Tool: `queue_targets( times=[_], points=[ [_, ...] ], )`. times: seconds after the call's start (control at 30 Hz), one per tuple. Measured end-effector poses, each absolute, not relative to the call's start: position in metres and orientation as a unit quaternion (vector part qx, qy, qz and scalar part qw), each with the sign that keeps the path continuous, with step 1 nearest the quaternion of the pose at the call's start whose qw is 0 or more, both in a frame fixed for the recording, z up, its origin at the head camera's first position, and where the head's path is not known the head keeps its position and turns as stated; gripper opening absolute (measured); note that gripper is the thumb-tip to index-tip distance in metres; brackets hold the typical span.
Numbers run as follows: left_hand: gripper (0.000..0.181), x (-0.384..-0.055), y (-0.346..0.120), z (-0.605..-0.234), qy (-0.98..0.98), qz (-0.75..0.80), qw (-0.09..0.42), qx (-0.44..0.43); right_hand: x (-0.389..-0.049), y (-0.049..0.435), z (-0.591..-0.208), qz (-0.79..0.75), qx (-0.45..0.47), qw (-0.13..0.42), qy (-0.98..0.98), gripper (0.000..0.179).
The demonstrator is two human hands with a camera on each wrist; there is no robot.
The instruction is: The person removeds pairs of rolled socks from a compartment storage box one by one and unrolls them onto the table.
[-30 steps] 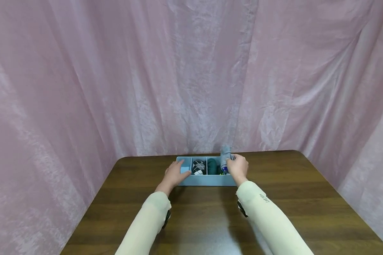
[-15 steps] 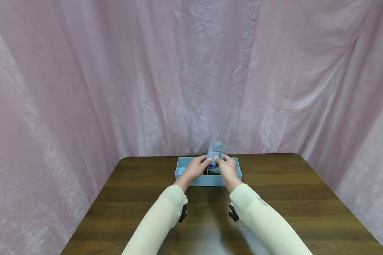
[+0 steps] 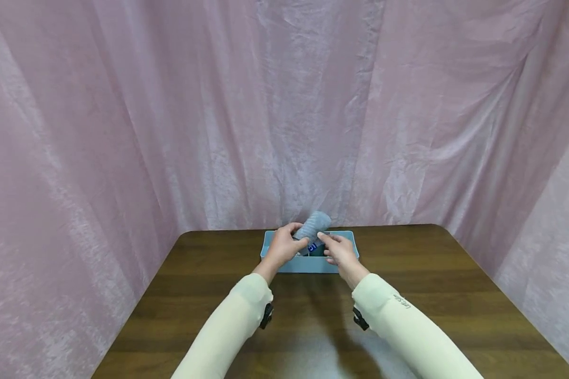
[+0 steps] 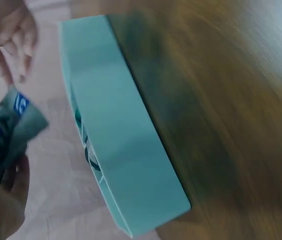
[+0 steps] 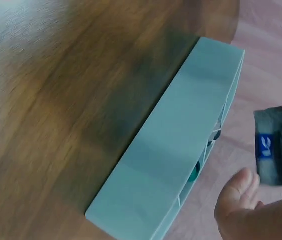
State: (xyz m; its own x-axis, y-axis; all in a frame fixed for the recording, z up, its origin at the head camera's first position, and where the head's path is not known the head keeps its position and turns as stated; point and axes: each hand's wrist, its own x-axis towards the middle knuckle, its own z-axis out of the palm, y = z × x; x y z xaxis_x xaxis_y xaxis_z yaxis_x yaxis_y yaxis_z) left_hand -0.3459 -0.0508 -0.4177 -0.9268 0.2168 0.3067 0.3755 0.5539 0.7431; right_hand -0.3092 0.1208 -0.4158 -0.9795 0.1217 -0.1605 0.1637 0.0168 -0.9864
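My left hand point(image 3: 283, 246) grips a rolled grey-blue sock point(image 3: 314, 223) above the box, the roll tilted up to the right. A loose end of it with a blue patch point(image 5: 264, 146) sticks out toward my right hand point(image 3: 340, 251). In the left wrist view, the right hand's fingers point(image 4: 23, 47) point at that loose end, fairly straight; whether they touch it is unclear. Below both hands stands a light blue divided box point(image 3: 308, 265). A dark green item point(image 3: 319, 249) shows in one compartment; the hands and sock hide much of the rest.
The box stands near the far edge of a brown wooden table point(image 3: 294, 321). Behind the table hangs a pink curtain point(image 3: 284, 116). Dark items point(image 4: 91, 155) peek over the box's rim in the left wrist view.
The right hand lifted the rolled sock from the box's right end and brought it to the middle. The left hand came over and took it; the right fingers have since come away from the roll.
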Motion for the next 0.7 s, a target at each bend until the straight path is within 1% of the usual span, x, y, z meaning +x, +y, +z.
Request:
queue_targets(
  times=[0.1,0.2,0.23,0.3,0.37,0.43,0.5,0.63,0.7],
  points=[
    [0.043,-0.343,-0.054,-0.424,-0.904,-0.31,0.174,-0.236,-0.304,0.13,-0.41,-0.696,0.11,0.032,0.709,0.078],
    [0.044,-0.338,-0.059,-0.432,-0.891,-0.185,0.267,-0.316,-0.302,0.137,-0.407,-0.698,0.096,0.076,0.705,0.088],
    [0.044,-0.337,-0.06,-0.434,-0.879,-0.154,0.295,-0.343,-0.303,0.138,-0.406,-0.698,0.09,0.093,0.705,0.089],
    [0.044,-0.333,-0.062,-0.438,-0.851,-0.11,0.336,-0.389,-0.305,0.14,-0.406,-0.699,0.086,0.118,0.7,0.083],
    [0.043,-0.329,-0.062,-0.442,-0.83,-0.088,0.355,-0.421,-0.306,0.143,-0.409,-0.702,0.084,0.125,0.696,0.071],
    [0.042,-0.325,-0.06,-0.445,-0.83,-0.084,0.345,-0.429,-0.306,0.147,-0.413,-0.704,0.077,0.121,0.696,0.058],
    [0.04,-0.32,-0.058,-0.447,-0.85,-0.104,0.308,-0.416,-0.305,0.151,-0.417,-0.701,0.065,0.114,0.701,0.053],
    [0.043,-0.314,-0.053,-0.45,-0.894,-0.194,0.198,-0.352,-0.302,0.159,-0.423,-0.696,0.038,0.113,0.708,0.055],
    [0.043,-0.312,-0.051,-0.45,-0.9,-0.246,0.152,-0.327,-0.301,0.162,-0.425,-0.696,0.024,0.114,0.709,0.057]
  ],
)
